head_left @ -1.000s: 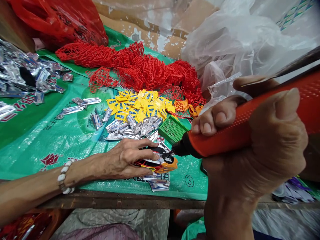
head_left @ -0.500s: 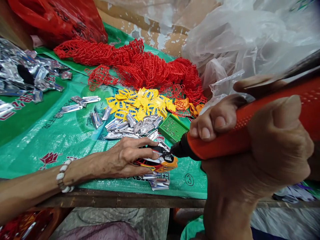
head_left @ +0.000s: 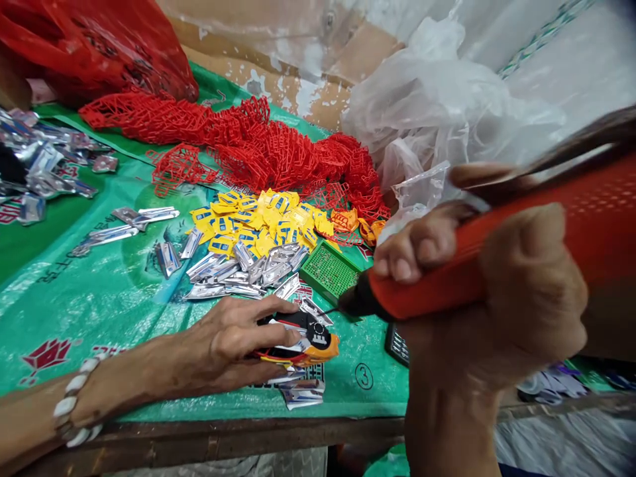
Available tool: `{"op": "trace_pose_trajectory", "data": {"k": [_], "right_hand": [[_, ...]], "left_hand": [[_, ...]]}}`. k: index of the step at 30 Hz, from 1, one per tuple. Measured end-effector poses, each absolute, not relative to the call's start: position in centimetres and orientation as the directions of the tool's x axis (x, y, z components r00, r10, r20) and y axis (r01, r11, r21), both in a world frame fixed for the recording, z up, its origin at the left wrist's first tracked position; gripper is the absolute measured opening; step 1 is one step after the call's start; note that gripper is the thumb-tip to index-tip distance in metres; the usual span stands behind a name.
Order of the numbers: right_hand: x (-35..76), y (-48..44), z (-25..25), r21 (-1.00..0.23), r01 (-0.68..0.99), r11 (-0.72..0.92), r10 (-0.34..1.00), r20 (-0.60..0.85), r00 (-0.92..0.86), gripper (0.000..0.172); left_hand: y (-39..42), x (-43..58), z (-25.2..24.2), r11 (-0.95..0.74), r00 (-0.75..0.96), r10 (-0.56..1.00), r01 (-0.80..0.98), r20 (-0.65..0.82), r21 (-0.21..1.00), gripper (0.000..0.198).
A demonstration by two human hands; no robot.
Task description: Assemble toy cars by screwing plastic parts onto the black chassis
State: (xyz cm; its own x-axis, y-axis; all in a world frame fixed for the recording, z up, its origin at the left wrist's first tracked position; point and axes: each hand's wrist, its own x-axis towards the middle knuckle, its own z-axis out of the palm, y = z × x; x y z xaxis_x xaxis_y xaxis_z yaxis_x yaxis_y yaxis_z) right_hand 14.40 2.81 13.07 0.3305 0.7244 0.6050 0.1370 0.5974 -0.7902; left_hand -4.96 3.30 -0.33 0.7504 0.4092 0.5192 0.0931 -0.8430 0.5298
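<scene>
Covering the wooden bench, a green tarp (head_left: 99, 298) carries red frames (head_left: 268, 146), yellow parts (head_left: 258, 222), silver pieces (head_left: 233, 268) and a green tray (head_left: 328, 270). Left hand (head_left: 233, 341) pins a toy car (head_left: 303, 339) near the edge; right hand (head_left: 497, 298) grips a screwdriver (head_left: 497, 245), tip just above it.

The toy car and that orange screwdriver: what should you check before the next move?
1. Left hand pins the toy car flat on the green sheet: ok.
2. Right hand grips the orange screwdriver firmly: ok.
3. Screwdriver tip sits on the car: not ok, it hangs just above and to the right.
4. Left hand's fingers are clear of the tip: ok.
5. Screw seated in the car: cannot tell, too small.
6. Green tray is within reach: ok, just behind the car.
</scene>
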Motion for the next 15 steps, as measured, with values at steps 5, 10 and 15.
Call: {"op": "trace_pose_trajectory", "data": {"k": [5, 10, 15], "right_hand": [[17.2, 7.2, 11.7, -0.69, 0.205, 0.694, 0.501, 0.667, 0.551, 0.018], [18.8, 10.5, 9.1, -0.689, 0.271, 0.672, 0.503, 0.694, 0.515, 0.029], [18.9, 11.1, 7.9, -0.741, 0.294, 0.604, 0.552, 0.655, 0.516, 0.031]], "left_hand": [[2.8, -5.2, -0.4, -0.862, 0.766, 0.426, 0.184, 0.481, 0.471, 0.027], [2.9, -5.2, 0.4, -0.875, 0.787, 0.417, 0.213, 0.455, 0.435, 0.029], [2.7, -5.4, 1.0, -0.889, 0.77, 0.408, 0.214, 0.491, 0.404, 0.029]]}}
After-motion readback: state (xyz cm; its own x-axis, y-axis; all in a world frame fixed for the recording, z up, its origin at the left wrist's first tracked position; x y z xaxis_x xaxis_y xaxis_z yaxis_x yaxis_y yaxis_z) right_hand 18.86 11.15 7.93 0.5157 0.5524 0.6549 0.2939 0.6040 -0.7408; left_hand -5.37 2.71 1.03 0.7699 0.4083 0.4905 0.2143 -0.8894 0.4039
